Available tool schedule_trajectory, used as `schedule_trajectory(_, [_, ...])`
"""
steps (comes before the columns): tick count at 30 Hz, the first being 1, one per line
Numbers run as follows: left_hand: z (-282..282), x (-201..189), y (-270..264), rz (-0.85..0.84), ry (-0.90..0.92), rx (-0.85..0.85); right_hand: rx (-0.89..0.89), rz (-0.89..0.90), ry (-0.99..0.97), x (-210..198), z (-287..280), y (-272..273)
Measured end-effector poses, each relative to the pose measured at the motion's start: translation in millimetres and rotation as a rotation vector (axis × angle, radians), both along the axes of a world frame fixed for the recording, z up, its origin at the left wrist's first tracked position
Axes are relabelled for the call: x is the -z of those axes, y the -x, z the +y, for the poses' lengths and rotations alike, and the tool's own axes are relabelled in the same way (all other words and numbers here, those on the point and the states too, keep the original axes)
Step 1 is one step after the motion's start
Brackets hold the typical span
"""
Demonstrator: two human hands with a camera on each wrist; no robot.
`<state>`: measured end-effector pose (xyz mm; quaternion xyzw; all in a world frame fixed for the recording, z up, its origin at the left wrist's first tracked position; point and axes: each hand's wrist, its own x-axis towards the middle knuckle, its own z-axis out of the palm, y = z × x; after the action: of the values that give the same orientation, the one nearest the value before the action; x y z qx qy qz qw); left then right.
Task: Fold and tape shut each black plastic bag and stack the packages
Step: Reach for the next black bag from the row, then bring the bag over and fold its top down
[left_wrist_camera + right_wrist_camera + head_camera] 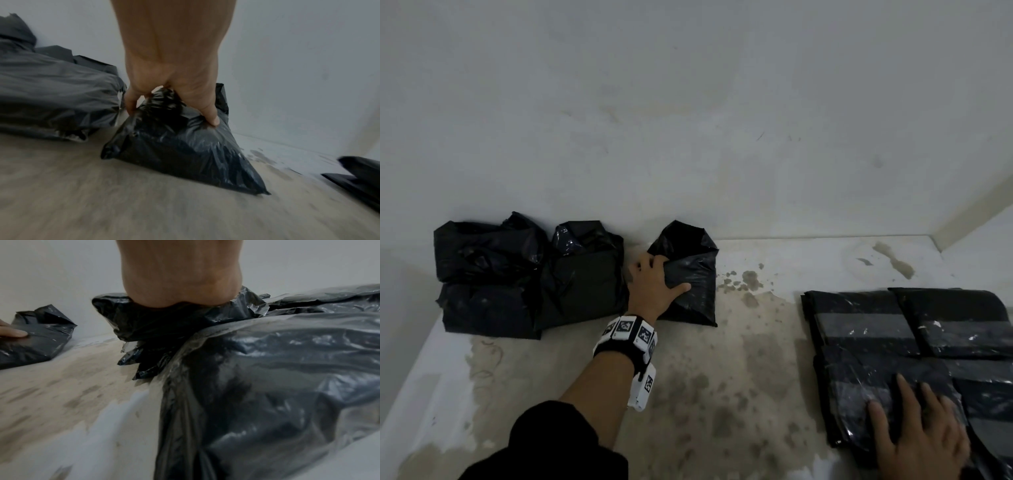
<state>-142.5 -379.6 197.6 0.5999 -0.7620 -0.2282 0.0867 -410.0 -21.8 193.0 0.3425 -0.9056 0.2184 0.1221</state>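
A filled, untaped black bag [693, 281] [180, 146] [39, 340] stands against the wall at the middle of the surface. My left hand [654, 284] [172, 97] grips its left side, thumb on the front and fingers curled round the edge. At the right lies a stack of taped black packages [914, 342] [277, 378] with clear tape bands. My right hand [917, 435] [180, 280] rests flat on the nearest package, fingers spread and straight.
More untaped black bags [493, 274] [51, 100] are piled against the wall at the left. The stained white surface [722, 394] runs between the two groups. A wall [688, 120] closes the back, with a corner at the far right.
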Motion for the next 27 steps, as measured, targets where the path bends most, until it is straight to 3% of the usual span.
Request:
schedule_trajectory(7, [88,-14,-29,0.102,0.048,0.018,-0.026,-0.164,-0.092,-1,12,6])
schedule_trajectory(11, [144,-27,-52,0.062,-0.131,-0.014,-0.052,-0.15,-0.102,4,17,9])
schedule_trajectory(16, [214,-4,-80,-0.031,-0.267,0.002,-0.074,-0.187,-0.12,3,18,13])
schedule_trajectory(22, [245,23,-94,0.065,-0.187,-0.017,-0.098,-0.195,-0.079,-6,18,10])
schedule_trajectory(25, [253,28,-95,0.099,-0.134,-0.017,-0.252,-0.097,0.067,-23,6,-7])
schedule_trajectory(27, [256,29,-95,0.104,-0.118,-0.034,-0.522,-0.192,0.158,-38,-17,-39])
